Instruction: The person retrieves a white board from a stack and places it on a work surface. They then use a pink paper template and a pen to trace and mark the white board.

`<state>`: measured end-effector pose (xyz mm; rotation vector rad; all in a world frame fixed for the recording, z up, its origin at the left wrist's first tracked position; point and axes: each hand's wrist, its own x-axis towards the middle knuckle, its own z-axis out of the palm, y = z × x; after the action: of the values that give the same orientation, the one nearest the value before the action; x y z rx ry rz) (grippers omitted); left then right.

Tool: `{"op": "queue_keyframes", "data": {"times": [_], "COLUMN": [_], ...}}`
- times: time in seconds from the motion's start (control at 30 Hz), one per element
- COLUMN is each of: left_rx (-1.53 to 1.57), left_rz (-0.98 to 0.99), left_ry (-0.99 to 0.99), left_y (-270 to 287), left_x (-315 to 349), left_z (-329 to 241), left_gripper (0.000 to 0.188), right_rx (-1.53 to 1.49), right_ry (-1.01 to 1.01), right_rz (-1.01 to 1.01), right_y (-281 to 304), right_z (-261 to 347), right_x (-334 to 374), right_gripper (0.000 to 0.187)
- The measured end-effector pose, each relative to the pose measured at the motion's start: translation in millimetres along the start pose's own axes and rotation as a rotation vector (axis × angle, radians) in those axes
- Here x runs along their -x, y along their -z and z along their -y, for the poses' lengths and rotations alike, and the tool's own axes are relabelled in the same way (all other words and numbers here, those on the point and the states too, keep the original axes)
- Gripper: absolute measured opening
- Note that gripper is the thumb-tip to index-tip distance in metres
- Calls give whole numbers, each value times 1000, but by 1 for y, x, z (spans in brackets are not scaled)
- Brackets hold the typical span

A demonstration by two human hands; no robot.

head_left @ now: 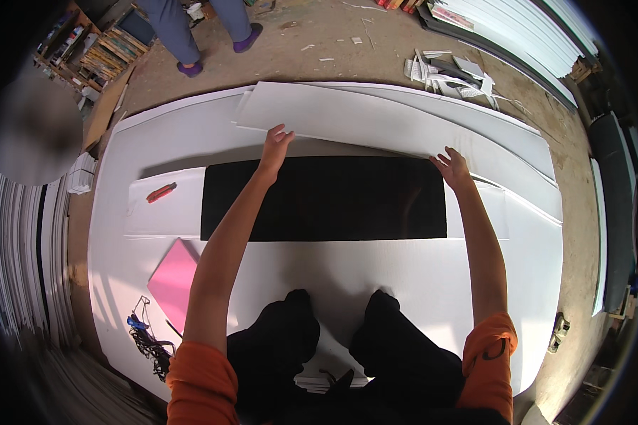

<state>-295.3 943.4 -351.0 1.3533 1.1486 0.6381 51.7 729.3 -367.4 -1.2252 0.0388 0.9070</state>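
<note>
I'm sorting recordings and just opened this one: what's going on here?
The person's left hand and right hand are at the near edge of a long white panel; whether either grips it is unclear. Nearer the person lies a black panel. A red tool and a pink sheet lie toward the left.

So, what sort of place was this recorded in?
Probably a sheet-material workshop: a long stack of flat white sheets at upper right, a loose heap of white and dark scraps on the bare brown floor, and a slim red cutter-like tool suggest it.
</note>
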Motion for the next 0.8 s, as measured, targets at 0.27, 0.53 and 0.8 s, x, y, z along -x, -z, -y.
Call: {"op": "queue_keyframes", "data": {"times": [0.27,0.53,0.8], "left_rx": [444,593,840], "left_rz": [-238,-648,-177], "left_ry": [653,762,314], "left_y": [-100,-121,-99], "left_x": [-132,-149,-130], "left_z": [53,59,23], "left_gripper": [72,44,41], "right_rx": [49,-461,-361], "right_ry": [-262,-367,-141], "right_rz": [-221,-476,-260], "right_y": [-25,-82,-72], "right_z": [-56,-59,-44], "right_x": [-100,-105,-102], "right_gripper": [67,56,46]}}
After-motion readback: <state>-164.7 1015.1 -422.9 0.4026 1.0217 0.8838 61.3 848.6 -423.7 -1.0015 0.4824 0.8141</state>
